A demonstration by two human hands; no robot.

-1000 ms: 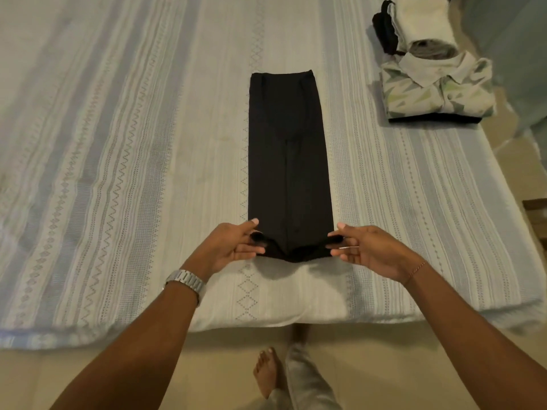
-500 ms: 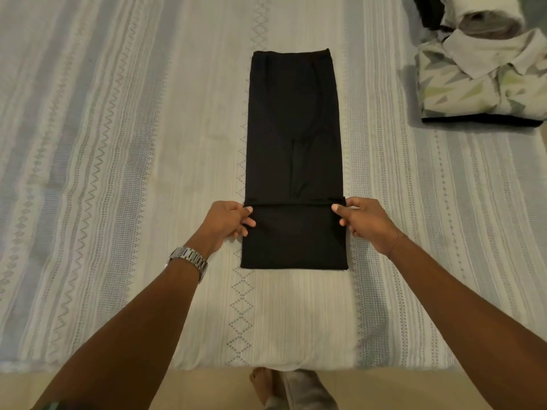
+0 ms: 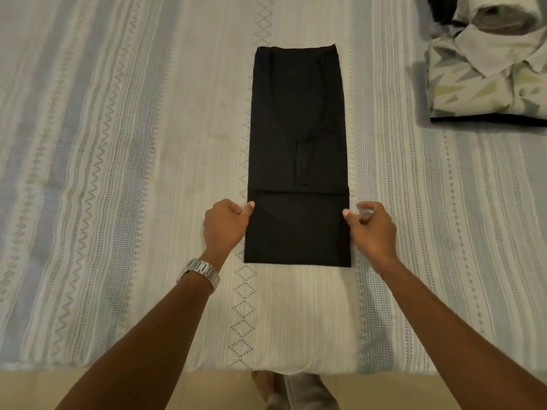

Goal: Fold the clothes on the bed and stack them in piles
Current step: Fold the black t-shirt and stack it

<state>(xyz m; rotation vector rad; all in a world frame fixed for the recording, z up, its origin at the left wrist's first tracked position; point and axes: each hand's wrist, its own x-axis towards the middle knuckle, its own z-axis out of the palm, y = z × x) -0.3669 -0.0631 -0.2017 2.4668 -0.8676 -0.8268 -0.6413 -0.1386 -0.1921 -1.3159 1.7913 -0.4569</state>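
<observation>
garment: the black garment (image 3: 297, 149) lies flat as a long narrow strip down the middle of the bed (image 3: 118, 173), near end already turned up over itself so there's a doubled section closest to you.

left hand: your left hand (image 3: 226, 226) sits at the left edge of that doubled part, fingers curled in with the thumb tip touching the cloth edge. can't really tell if you're pinching fabric or just resting against it.

right hand: your right hand (image 3: 370, 229) is just beside the right edge, fingers loosely bent and spread apart, thumb tip about touching the edge, not clamped on anything as far as i can see.

pile: top right there's a patterned collared shirt (image 3: 485, 81) folded up, with something dark under it and a pale rolled or folded item (image 3: 500, 16) behind it, partly cut off by the frame.

done so far: so at least a few pieces look finished, and this one has its sides tucked in plus one fold up from the bottom.

left to do: i'd guess one or two more folds toward the far end, then carry it over to the pile. no other loose clothes show here, but the view doesn't cover the whole bed.
</observation>
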